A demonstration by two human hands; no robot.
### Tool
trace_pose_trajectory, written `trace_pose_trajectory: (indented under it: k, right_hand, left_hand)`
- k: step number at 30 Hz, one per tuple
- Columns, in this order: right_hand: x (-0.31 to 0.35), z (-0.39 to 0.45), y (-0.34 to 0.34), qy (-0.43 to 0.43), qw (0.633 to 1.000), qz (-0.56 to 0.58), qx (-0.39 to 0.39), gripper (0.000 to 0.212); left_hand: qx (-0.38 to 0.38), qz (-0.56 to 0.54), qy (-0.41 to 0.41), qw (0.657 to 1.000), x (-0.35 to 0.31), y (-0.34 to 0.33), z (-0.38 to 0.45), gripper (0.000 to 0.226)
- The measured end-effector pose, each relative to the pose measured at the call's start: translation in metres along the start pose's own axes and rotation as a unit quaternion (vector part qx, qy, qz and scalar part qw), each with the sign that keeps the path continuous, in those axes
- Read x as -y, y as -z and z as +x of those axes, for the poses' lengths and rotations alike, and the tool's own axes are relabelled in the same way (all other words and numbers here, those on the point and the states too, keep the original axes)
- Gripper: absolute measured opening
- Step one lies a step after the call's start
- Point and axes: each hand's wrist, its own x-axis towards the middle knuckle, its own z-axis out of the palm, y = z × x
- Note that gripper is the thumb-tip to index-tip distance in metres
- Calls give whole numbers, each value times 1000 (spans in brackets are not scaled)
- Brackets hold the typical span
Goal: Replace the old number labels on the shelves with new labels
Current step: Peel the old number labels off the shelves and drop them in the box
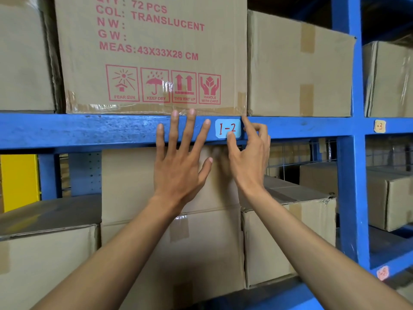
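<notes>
Head view: hands frame a blue "1-2" label on the warehouse shelf beam

From my remote seat, I see the light-blue label [228, 129], hand-lettered "1-2" in red, lying flat on the front face of the blue shelf beam [89, 130], just below the bottom right corner of the printed carton [152, 54] marked "TRANSLUCENT". My right hand [248, 153] works the label from its 4 o'clock side: the thumb tip lies on the label's lower edge, the index finger reaches up past its right edge to the top of the beam, and the other fingers curl in behind. I cannot tell whether thumb and finger actually nip the label or only press it. My left hand [181, 162] is spread flat, fingers straight and fanned, gripping nothing; its fingertips rest against the beam at the label's 9 o'clock, the index tip just beside the label's left edge and apart from it. At 3 o'clock, past the blue upright [348, 153], a small tan label [379, 126] reading "1-3" sits on the next bay's beam. Toward 5 o'clock, a pink label [382, 273] is stuck on a lower beam, its writing too blurred to read. Plain cartons fill the shelves above and below.
</notes>
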Motion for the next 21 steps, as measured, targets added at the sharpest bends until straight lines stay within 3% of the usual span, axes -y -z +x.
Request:
trace_pose_trajectory:
  k: [11, 21]
  right_hand:
    - [-1, 11, 0, -5, 997, 34, -67, 10]
    - [-9, 16, 21, 3, 988, 152, -9, 6]
  left_hand:
    - [-24, -2, 4, 1000, -1, -5, 0, 78]
    - [-51, -13, 18, 998, 0, -6, -1, 58]
